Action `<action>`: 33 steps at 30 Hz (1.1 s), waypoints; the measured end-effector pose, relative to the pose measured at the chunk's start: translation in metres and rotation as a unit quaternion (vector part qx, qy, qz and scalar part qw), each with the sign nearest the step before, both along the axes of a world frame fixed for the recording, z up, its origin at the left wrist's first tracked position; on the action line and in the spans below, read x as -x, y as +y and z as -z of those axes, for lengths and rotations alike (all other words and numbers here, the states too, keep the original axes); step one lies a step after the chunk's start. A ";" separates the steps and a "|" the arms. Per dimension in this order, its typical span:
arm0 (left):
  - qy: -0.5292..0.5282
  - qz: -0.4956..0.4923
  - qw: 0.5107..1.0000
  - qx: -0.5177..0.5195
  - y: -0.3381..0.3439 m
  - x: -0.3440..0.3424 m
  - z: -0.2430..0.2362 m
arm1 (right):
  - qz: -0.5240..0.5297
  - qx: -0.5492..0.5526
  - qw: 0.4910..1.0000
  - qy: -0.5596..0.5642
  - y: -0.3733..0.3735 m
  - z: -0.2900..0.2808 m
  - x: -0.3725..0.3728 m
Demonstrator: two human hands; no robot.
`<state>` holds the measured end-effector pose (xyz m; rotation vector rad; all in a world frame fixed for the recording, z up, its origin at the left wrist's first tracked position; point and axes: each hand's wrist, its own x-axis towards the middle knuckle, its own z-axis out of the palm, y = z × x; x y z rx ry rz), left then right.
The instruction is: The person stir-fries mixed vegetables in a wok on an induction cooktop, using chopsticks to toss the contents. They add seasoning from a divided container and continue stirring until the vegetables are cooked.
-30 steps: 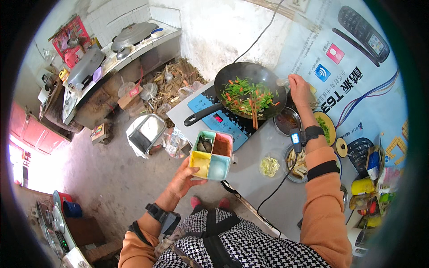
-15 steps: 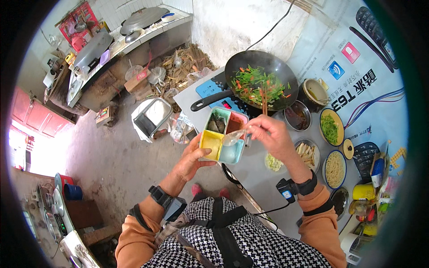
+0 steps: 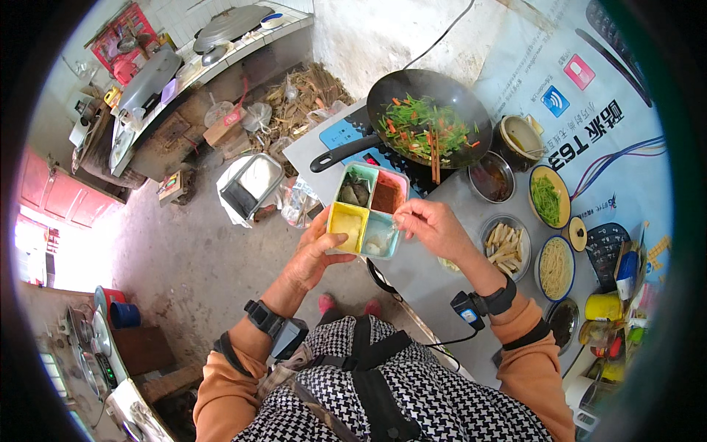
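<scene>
My left hand (image 3: 318, 254) grips a four-compartment seasoning box (image 3: 367, 214) from its left side, thumb over the yellow section. That section holds a pale seasoning; the pink one has red powder, the green one something dark, and the light blue one some white seasoning. My right hand (image 3: 436, 230) pinches the handle of a small clear spoon (image 3: 390, 232), whose bowl dips into the light blue compartment. Beyond the box, a black wok (image 3: 473, 110) holds green stalks and orange strips (image 3: 423, 127). Wooden chopsticks (image 3: 434, 156) lean in the wok.
The wok sits on a cooktop (image 3: 339, 134). Right of it stand a lidded pot (image 3: 532, 125), a metal bowl of sauce (image 3: 492, 177), and bowls of green shreds (image 3: 545, 200), pale strips (image 3: 505, 247) and noodles (image 3: 554, 269). Bottles (image 3: 595, 333) crowd the right edge.
The clear spoon has gone from above the box down into the light blue compartment, with my right hand lowered toward it. The box has shifted slightly up and left.
</scene>
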<state>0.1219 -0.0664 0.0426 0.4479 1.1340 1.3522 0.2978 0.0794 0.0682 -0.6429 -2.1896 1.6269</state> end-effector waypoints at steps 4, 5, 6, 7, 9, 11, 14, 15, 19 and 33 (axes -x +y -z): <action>-0.007 -0.005 1.000 0.004 0.000 0.000 0.004 | 0.041 0.100 0.994 -0.005 0.008 0.003 -0.006; -0.009 -0.007 1.000 0.001 0.000 0.000 0.005 | 0.047 0.128 0.991 0.002 0.009 0.004 -0.007; -0.009 -0.005 1.000 0.005 0.000 0.000 0.006 | 0.057 0.148 0.987 0.003 0.011 0.005 -0.008; -0.008 -0.004 1.000 0.006 0.000 0.001 0.006 | 0.066 0.166 0.984 0.009 0.012 0.006 -0.009; -0.006 0.002 1.000 0.002 0.001 0.002 0.007 | 0.084 0.196 0.977 0.022 0.015 0.007 -0.010; -0.003 0.012 1.000 -0.007 0.001 0.002 0.008 | 0.106 0.221 0.969 0.033 0.019 0.007 -0.011; -0.003 0.011 1.000 -0.002 -0.001 0.001 0.008 | 0.146 0.254 0.954 0.060 0.036 -0.002 -0.015; -0.005 0.009 1.000 -0.003 -0.003 0.001 0.008 | 0.176 0.237 0.952 0.078 0.045 -0.006 -0.016; -0.004 0.010 1.000 0.001 -0.008 0.003 0.011 | 0.277 0.176 0.928 0.175 0.102 -0.027 -0.013; -0.027 -0.023 0.999 0.019 -0.033 0.015 0.017 | 0.415 -0.024 0.904 0.096 0.217 -0.012 0.064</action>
